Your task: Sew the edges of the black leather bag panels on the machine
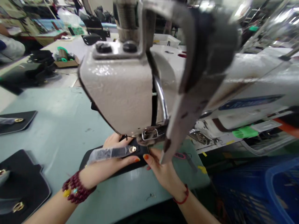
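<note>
A black leather-like panel (pixel 126 168) lies on the pale green tabletop under the head of a sewing machine (pixel 121 90). Across it runs a plastic-wrapped strap (pixel 105 153) with a gold-coloured fitting (pixel 133 149) at its end. My left hand (pixel 113 164) grips the panel around this strap, thumb on the near side and fingers on the far side. From the right, my right hand (pixel 163 174) pinches the panel's edge, its thumb on top close to the presser area. The machine head and its grey lever hide the needle and some of my fingers.
More black panels (pixel 21 183) with wrapped straps lie at the left. A small pink-handled tool (pixel 179 156) rests right of my right hand. A blue plastic basket (pixel 252 189) stands at the lower right. Thread spools (pixel 62 54) sit in a box behind. A person's sleeve (pixel 11 49) shows far left.
</note>
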Tool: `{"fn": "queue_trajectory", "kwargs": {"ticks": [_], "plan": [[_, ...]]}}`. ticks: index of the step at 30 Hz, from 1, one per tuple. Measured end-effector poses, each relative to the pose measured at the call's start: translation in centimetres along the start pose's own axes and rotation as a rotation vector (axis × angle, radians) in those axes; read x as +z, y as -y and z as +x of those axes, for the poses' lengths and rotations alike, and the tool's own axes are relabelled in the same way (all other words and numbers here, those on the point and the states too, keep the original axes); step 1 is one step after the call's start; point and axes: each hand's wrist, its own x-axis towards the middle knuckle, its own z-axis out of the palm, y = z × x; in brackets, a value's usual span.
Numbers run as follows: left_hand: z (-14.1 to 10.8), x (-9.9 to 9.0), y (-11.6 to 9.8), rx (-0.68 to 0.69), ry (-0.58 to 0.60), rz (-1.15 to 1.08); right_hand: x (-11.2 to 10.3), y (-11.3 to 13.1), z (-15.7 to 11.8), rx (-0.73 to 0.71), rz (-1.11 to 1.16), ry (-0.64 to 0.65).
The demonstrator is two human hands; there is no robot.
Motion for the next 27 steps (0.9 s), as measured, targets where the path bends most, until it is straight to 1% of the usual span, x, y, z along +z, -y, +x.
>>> {"fn": "queue_trajectory", "kwargs": {"ticks": [2,3,5,7,10,12,13,17,20,23,27], "plan": [[0.1,0.2,0.5,0.012,0.028,0.162,0.0,-0.8,-0.3,-0.035,-0.038,-0.020],[0.2,0.2,0.6,0.028,0.023,0.232,0.1,-1.1,-0.3,-0.045,-0.053,-0.036],[0.2,0.2,0.8,0.059,-0.008,0.296,0.3,-1.4,-0.1,-0.055,-0.071,-0.062],[0.1,0.1,0.8,0.082,-0.020,0.285,0.7,-1.4,0.1,-0.058,-0.081,-0.080],[0.2,-0.1,0.4,0.138,-0.014,0.209,1.1,-1.5,0.4,-0.044,-0.064,-0.103],[0.5,-0.3,0.0,0.180,0.009,0.166,1.2,-1.8,0.3,-0.026,-0.010,-0.087],[0.6,-0.4,-0.2,0.178,0.024,0.153,1.1,-2.1,0.2,-0.020,0.022,-0.062],[0.9,-1.1,-0.5,0.064,0.076,0.119,0.3,-2.7,-0.7,-0.003,0.129,0.081],[0.9,-1.5,-0.6,0.017,0.141,0.068,-0.5,-2.2,-1.7,0.029,0.159,0.133],[0.9,-1.8,-1.0,-0.046,0.146,0.005,-0.9,-0.9,-2.5,0.041,0.126,0.154],[0.9,-2.0,-1.3,-0.121,0.143,-0.033,-0.9,0.2,-2.6,0.013,0.071,0.121]]}}
